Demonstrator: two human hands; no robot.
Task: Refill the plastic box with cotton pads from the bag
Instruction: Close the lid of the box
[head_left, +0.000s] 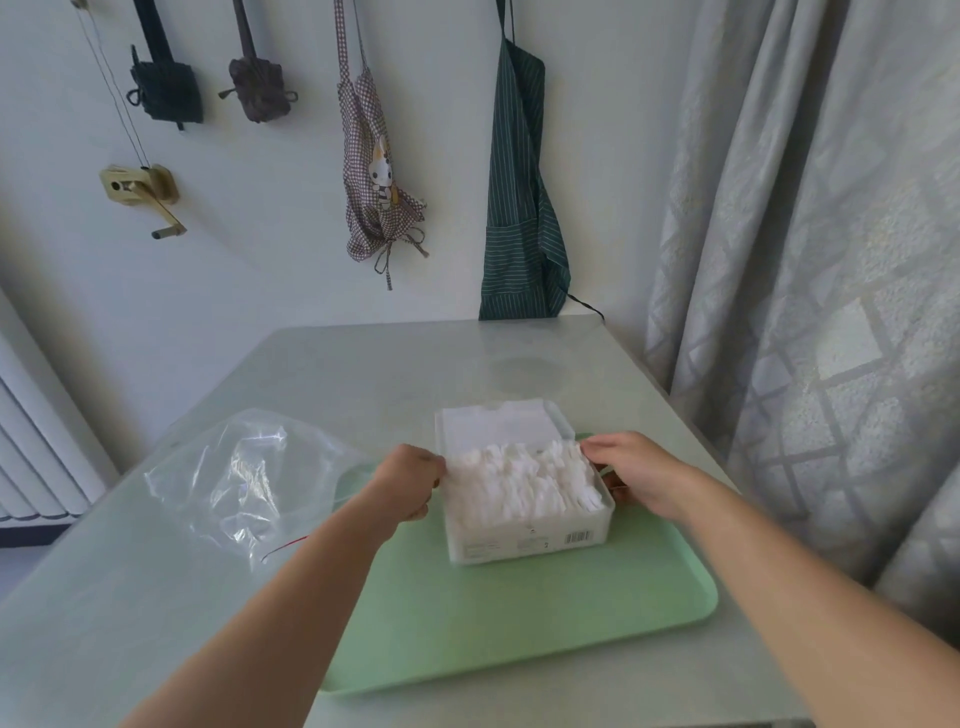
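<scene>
Item 1: a green tray (519, 623) is lying on the pale table (363, 364), nearest the person.

Item 2: the plastic box (524, 540) is standing on the tray's far half. Its long axis is running left to right, and its labelled front wall is facing the person. It is holding white cotton pads (519, 483), which are standing on edge in packed rows and reaching the rim. The lid (498, 423) is standing open, tilting back from the far side.

Item 3: the left hand (408, 480) is gripping the box's left wall, with its fingers curled and its tips at the rim beside the pads. The right hand (636, 473) is gripping the right wall, with its fingers bent over the rim and its thumb against the outside.

Item 4: a clear bag (244, 473) is lying crumpled on the table, left of the tray. Its contents cannot be made out.

Item 5: two aprons, one checked (374, 171) and one striped (519, 208), are hanging on the far wall. A grey curtain (805, 260) is hanging on the right.
</scene>
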